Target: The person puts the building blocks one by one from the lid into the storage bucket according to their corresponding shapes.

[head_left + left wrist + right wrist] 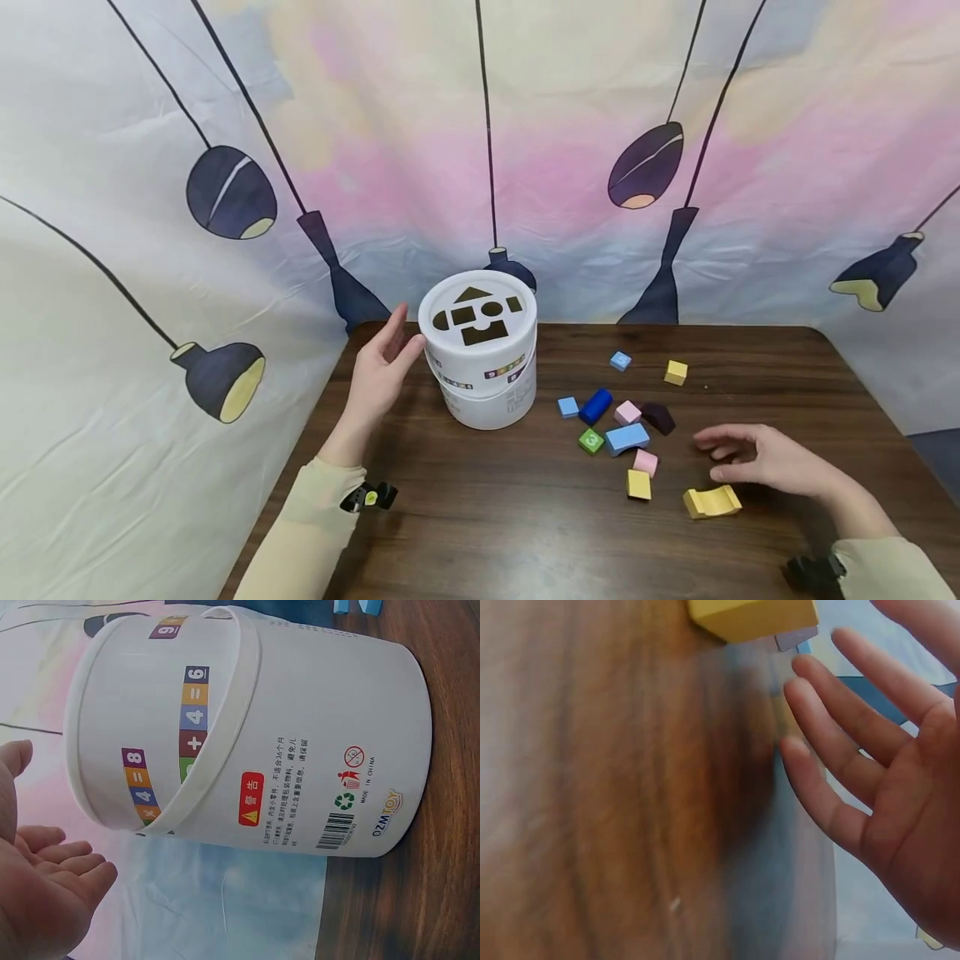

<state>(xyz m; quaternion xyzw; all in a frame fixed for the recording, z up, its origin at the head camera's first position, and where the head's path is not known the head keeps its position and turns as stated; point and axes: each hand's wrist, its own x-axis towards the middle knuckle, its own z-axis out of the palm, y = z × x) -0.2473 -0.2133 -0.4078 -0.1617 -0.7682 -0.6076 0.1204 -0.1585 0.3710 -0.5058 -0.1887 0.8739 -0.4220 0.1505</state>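
A white bucket [480,367] stands upright at the table's back left, its lid [480,310] cut with several shaped holes. Beside its left side is my left hand [377,367], fingers extended and near the rim; whether they touch it I cannot tell. Printed sums and a handle [225,712] show on the bucket in the left wrist view. My right hand [765,458] hovers with loosely bent fingers just above a yellow block with a curved hollow [712,502], holding nothing. Left of it lie a dark arched block [658,418], a blue bridge block [627,438] and a yellow block [639,484].
Farther back are a small blue block [620,361] and a yellow cube [676,372]. A blue cylinder [596,406], a green block [591,442] and pink blocks [627,412] lie between bucket and right hand. A patterned cloth [570,167] hangs behind the table [510,517].
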